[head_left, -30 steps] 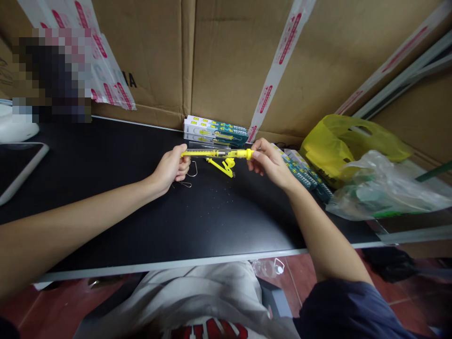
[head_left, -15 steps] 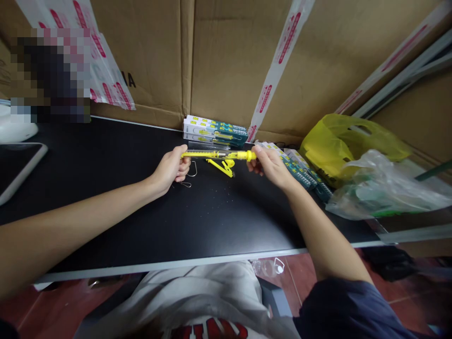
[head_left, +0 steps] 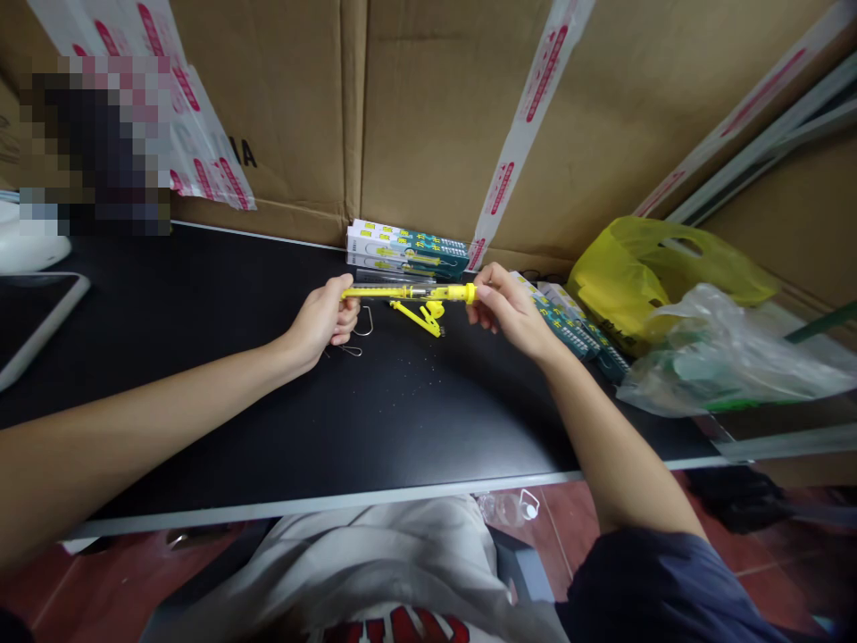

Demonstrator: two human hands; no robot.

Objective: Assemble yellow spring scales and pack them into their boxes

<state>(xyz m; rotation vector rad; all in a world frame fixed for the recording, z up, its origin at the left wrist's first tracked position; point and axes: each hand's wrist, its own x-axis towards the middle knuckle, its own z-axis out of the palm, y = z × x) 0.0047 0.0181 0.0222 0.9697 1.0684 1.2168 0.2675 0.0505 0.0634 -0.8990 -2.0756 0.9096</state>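
Grasps the left end of a clear tube with yellow parts (head_left: 419,293) in the left grip (head_left: 327,314), with fingers curled firmly around it. Pinches the yellow fitting at the opposite end between thumb and fingers of the right grip (head_left: 503,308). Keeps the tube roughly level between both, over the black tabletop (head_left: 415,429). Has loose yellow pieces (head_left: 423,320) on the tabletop just below the tube in the view. Has a bent wire hook (head_left: 368,323) beside the fingers of the left grip, and another bit of wire (head_left: 353,350) near it. Shows stacked printed boxes (head_left: 405,248) behind the tube, against cardboard (head_left: 435,134). Includes more printed boxes (head_left: 569,326) beyond the right grip, close to a yellow plastic bag (head_left: 612,277) and a clear plastic bag (head_left: 736,353).
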